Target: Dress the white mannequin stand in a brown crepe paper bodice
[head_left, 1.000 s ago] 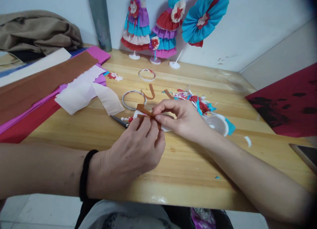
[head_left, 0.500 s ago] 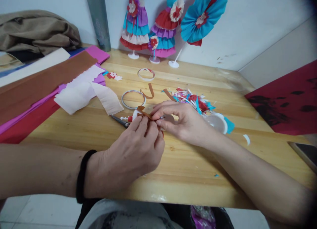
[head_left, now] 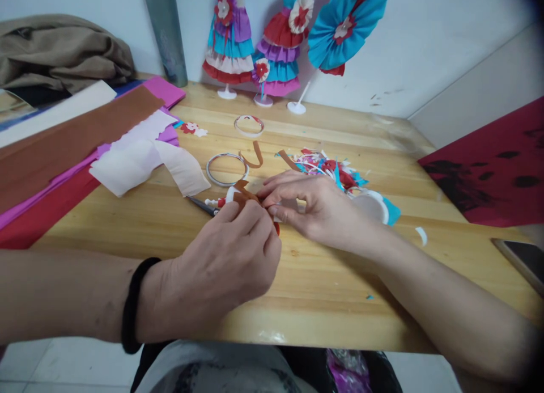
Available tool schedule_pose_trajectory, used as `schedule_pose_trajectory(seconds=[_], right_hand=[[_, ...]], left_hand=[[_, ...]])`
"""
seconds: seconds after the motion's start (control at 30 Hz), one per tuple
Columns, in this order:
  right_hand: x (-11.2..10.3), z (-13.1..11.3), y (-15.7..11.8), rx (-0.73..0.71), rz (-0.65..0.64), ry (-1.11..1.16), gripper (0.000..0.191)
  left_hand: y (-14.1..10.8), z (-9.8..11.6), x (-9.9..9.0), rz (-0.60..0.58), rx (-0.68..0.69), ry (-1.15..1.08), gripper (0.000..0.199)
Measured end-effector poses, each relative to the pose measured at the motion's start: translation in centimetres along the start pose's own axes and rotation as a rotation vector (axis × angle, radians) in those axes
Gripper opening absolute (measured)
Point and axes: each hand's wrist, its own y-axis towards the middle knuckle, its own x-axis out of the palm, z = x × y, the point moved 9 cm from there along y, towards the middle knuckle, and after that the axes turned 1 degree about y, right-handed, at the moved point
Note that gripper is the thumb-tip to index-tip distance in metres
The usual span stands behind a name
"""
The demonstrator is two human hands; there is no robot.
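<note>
My left hand (head_left: 240,245), with a black band at its wrist, is closed on a brown crepe paper strip (head_left: 243,192), whose end sticks up past the knuckles. From the right, my right hand (head_left: 314,206) pinches the same strip with thumb and fingertips, close against the left fingers. The pinched part is mostly hidden. Just beyond the left knuckles lie scissors (head_left: 200,206), blades pointing left, and a white bottle with a red and white nozzle (head_left: 216,202), both partly covered. Loose brown strips (head_left: 256,155) curl on the table behind my hands.
Two rings of tape (head_left: 228,169) lie behind my hands. Paper scraps (head_left: 329,166) and a white roll (head_left: 374,205) are right. Crepe paper sheets (head_left: 80,121) fill the left. Paper dresses on stands (head_left: 229,53) and a bottle (head_left: 168,36) stand at the back. A phone (head_left: 521,260) lies right.
My left fingers have rolled slightly over the brown strip, and more of its end shows above them. My right hand keeps its pinch. The whole view has shifted a little.
</note>
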Motion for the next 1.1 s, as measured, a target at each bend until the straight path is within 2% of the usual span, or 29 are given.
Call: schedule_pose_trajectory(seconds=[0.17, 0.37, 0.5, 0.63, 0.8, 0.97, 1.1], right_hand=[[-0.1, -0.1, 0.1, 0.003, -0.016, 0.014, 0.022], [-0.2, 1.4, 0.0, 0.113, -0.029, 0.120, 0.015], [-0.7, 1.5, 0.0, 0.137, -0.026, 0.143, 0.013], [-1.2, 0.1, -0.2, 0.043, -0.072, 0.008, 0.013], [0.1, -1.5, -0.7, -0.102, -0.192, -0.120, 0.019], [0.9, -0.7, -0.8, -0.101, -0.178, -0.189, 0.021], [0.8, -0.7, -0.6, -0.115, -0.153, -0.229, 0.014]], left_hand=[[0.0, -0.4, -0.8, 0.105, 0.012, 0.013, 0.026], [-0.1, -0.2, 0.6, 0.003, 0.026, 0.014, 0.021], [-0.1, -0.1, 0.7, 0.008, 0.023, 0.012, 0.021], [-0.1, -0.6, 0.6, 0.006, -0.028, -0.010, 0.018], [-0.1, -0.6, 1.0, -0.071, -0.006, -0.076, 0.012], [-0.3, -0.8, 1.0, -0.069, -0.013, -0.094, 0.011], [-0.3, -0.8, 0.8, -0.048, -0.004, -0.092, 0.011]])
